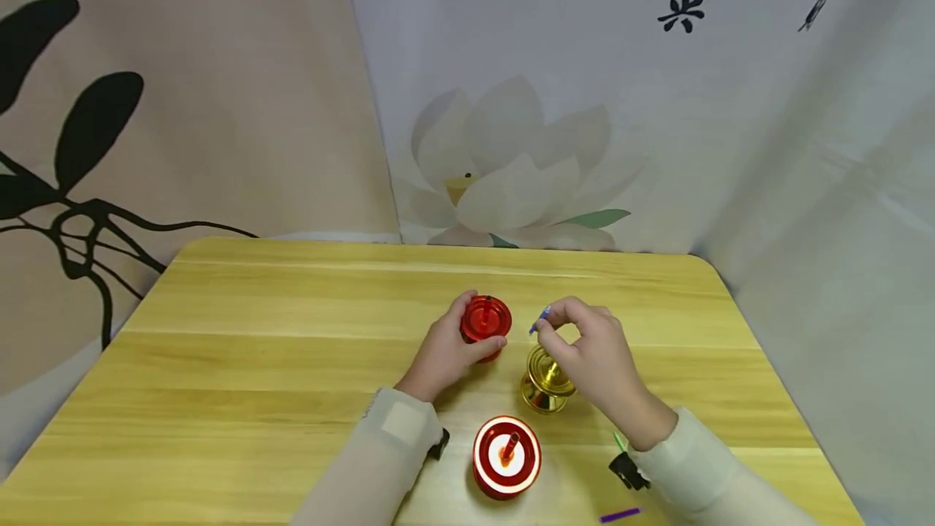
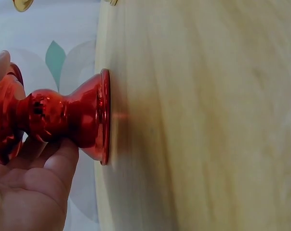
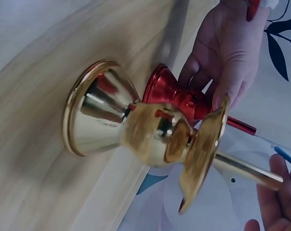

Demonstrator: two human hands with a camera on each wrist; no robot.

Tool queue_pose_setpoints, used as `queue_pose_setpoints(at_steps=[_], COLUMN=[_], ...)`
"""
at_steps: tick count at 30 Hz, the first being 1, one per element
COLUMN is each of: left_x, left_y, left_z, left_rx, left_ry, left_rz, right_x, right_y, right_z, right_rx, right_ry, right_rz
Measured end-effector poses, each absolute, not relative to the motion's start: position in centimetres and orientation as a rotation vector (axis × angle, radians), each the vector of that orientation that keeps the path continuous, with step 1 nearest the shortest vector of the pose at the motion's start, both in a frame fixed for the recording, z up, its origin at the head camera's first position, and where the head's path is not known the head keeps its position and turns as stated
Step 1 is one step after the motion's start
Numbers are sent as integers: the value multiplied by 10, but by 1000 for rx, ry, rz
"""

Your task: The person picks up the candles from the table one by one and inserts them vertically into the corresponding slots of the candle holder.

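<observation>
My left hand grips a shiny red candlestick, which stands upright on the table. The left wrist view shows the fingers curled round the waist and dish of this candlestick. To the right, my right hand pinches a short, thin blue stick between thumb and fingertip. In the right wrist view a whitish strand runs from the blue stick towards the red candlestick's post. Just below the right hand stands a gold candlestick, its post bare in the right wrist view.
Nearer the front stands another red candlestick, its dish showing a bright white ring. A purple stick lies at the front right, and a green stick shows beside the right cuff. Behind the wooden table hangs a printed cloth.
</observation>
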State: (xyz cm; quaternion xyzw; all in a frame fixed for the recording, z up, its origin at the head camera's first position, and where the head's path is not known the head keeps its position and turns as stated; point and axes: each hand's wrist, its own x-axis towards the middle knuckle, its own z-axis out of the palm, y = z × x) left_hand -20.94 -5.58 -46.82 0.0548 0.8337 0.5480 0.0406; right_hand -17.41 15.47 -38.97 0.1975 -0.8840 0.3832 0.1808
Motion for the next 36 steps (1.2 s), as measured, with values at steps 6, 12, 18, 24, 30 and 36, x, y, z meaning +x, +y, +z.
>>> queue_pose_setpoints(at_steps=[6,12,18,24,30,36], left_x=[-209,-209,-210,-210,-211,-212], left_y=[-57,-56,-54,-57,-60,-62], left_z=[-470,-470,-470,-469,-470,-472], left_rx=[179,188,201,205,211,233], left_ry=[2550,2548,2531,2501,2493,2483], left_rz=[1684,1679,1674,1690,1701,1718], right_x=[-179,-183,-188,-193,-199,-203], right_y=[145,139,135,128,120,116], right_z=[-392,-393,-392,-390,-388,-385], right_rx=[559,566,567,579,606,620], right_ry=[-2530,-2558,-2570,-2586,-2597,-2606], right_rz=[1066,1038,1005,975,980,971])
